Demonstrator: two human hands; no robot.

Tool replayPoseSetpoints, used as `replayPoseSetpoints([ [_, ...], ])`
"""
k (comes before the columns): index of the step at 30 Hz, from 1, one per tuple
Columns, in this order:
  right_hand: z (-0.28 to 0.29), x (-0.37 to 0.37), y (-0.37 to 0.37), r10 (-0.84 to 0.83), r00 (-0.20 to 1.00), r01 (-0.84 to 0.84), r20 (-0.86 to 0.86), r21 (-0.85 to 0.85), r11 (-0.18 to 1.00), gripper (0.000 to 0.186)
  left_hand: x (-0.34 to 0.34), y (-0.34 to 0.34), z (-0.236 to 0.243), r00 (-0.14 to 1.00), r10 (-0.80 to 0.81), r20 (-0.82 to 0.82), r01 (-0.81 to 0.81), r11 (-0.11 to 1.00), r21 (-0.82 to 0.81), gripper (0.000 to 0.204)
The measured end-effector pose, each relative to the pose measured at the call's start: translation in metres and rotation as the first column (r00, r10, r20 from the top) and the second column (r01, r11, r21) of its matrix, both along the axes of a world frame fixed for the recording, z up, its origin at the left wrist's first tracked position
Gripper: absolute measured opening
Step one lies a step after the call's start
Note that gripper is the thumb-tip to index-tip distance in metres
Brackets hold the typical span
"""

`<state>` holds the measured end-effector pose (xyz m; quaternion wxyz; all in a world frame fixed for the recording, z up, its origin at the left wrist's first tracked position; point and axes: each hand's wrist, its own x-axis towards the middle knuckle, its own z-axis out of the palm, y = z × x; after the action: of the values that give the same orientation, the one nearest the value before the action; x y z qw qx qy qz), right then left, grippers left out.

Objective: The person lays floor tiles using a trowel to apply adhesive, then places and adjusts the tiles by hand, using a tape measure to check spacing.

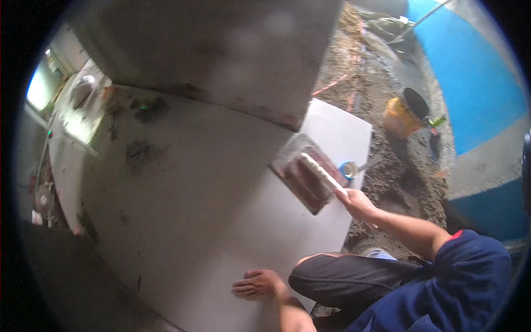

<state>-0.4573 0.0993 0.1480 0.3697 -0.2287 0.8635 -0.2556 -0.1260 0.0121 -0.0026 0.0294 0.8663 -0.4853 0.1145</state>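
Observation:
My right hand point(357, 205) grips the pale bar handle of a rectangular float point(296, 182), whose broad, dirt-stained plate lies over large light grey tiles point(204, 182). I cannot tell whether the plate presses on the tile or hovers just above it. Lower down, my left hand point(259, 284) rests palm-down on the tile surface, fingers stretched out, holding nothing. Close to the float's right edge sits a small round blue and white item point(348, 170), perhaps a tape roll.
A grey wall corner point(221, 55) juts in above the tiles. To the right runs rough wet mortar point(398, 182) with a yellow bucket point(401, 117), beside a blue-painted wall point(470, 83). Dark dirt smudges point(138, 152) mark the tiles at left.

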Motion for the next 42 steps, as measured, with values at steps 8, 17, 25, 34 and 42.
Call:
replayPoseSetpoints([
  [8, -0.064, -0.016, -0.067, 0.057, 0.987, -0.063, 0.150, 0.033, 0.997, 0.062, -0.036, -0.014, 0.085, 0.926, 0.140, -0.350, -0.002, 0.930, 0.367, 0.067],
  [17, -0.079, -0.028, -0.129, 0.077, 0.981, -0.120, -0.181, -0.242, 0.963, 0.060, -0.031, 0.002, 0.004, 0.982, -0.006, -0.191, 0.024, 0.995, 0.093, 0.061],
  [25, -0.072, -0.030, -0.218, 0.315, 0.932, -0.357, -0.179, -0.304, 0.883, 0.048, 0.001, -0.007, 0.007, 0.966, 0.103, -0.238, -0.075, 0.989, 0.125, 0.067],
  [34, -0.153, -0.050, -0.189, 0.423, 0.891, -0.428, -0.167, 0.003, 0.904, 0.033, -0.011, -0.031, 0.000, 0.907, -0.200, -0.371, 0.276, 0.947, 0.162, 0.078],
  [42, -0.107, 0.034, -0.012, 0.218, 0.905, -0.263, 0.366, 0.075, 0.962, 0.052, 0.185, 0.012, 0.018, 0.803, -0.413, -0.431, 0.571, 0.741, 0.354, 0.097],
])
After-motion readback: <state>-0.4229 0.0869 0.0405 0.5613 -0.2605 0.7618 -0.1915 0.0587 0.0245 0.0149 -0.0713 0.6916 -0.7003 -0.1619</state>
